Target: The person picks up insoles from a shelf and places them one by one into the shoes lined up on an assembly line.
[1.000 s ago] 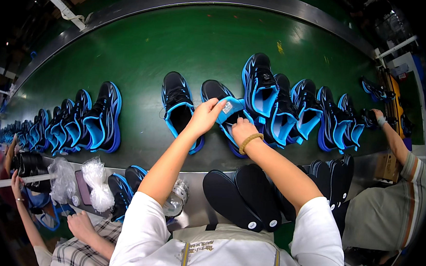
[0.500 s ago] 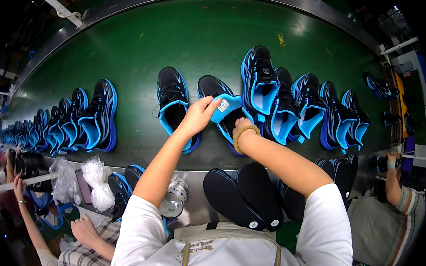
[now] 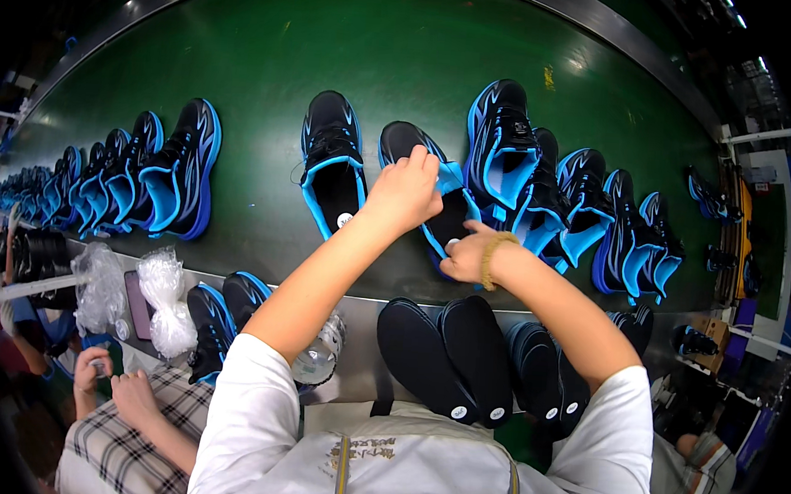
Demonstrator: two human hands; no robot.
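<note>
A black and blue sneaker (image 3: pixel 407 139) lies in front of me on the green work surface, toe pointing away. My left hand (image 3: pixel 406 191) is closed on its tongue, which the fingers mostly hide. At the heel, my right hand (image 3: pixel 474 254) is bent around the blue collar, thumb and fingers on the edge. A black insole (image 3: pixel 448 216) shows inside, with a white round sticker beside the right hand. Left of it stands another sneaker (image 3: pixel 332 127), also with a stickered black insole. Touching on the right is a laced sneaker (image 3: pixel 503 118).
Sneakers line up at the right (image 3: pixel 585 182) and in a long row at the left (image 3: pixel 184 157). Loose black insoles (image 3: pixel 421 353) lie on the metal ledge (image 3: pixel 364 322) near me. Plastic bags (image 3: pixel 164 292) and a phone (image 3: pixel 137 304) lie left, beside a co-worker's hands (image 3: pixel 133 394).
My right hand has drawn back from inside the sneaker to its heel. My left hand now covers the tongue, whose label showed before. The whole view has shifted slightly.
</note>
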